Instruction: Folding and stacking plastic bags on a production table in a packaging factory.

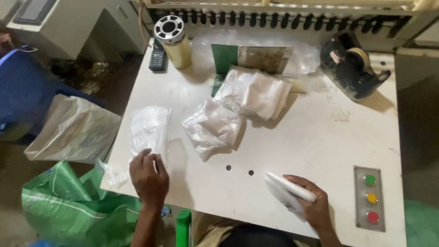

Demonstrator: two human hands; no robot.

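My left hand (pixel 148 176) rests fingers-down on the near end of a clear plastic bag (pixel 148 128) lying flat at the white table's (pixel 320 132) left side. My right hand (pixel 311 203) is closed around a rolled white piece of cloth or plastic (pixel 288 190) near the front edge. Two crumpled clear bags with pale contents lie mid-table: one (pixel 212 128) nearer, another (pixel 254 91) behind it.
A cylinder with a metal top (pixel 173 41) and a dark handset (pixel 157 57) stand at the back left. A black tape dispenser (pixel 352 64) sits back right. A panel with green, yellow and red buttons (pixel 370 197) is front right. Green and white sacks (pixel 73 201) lie on the floor left.
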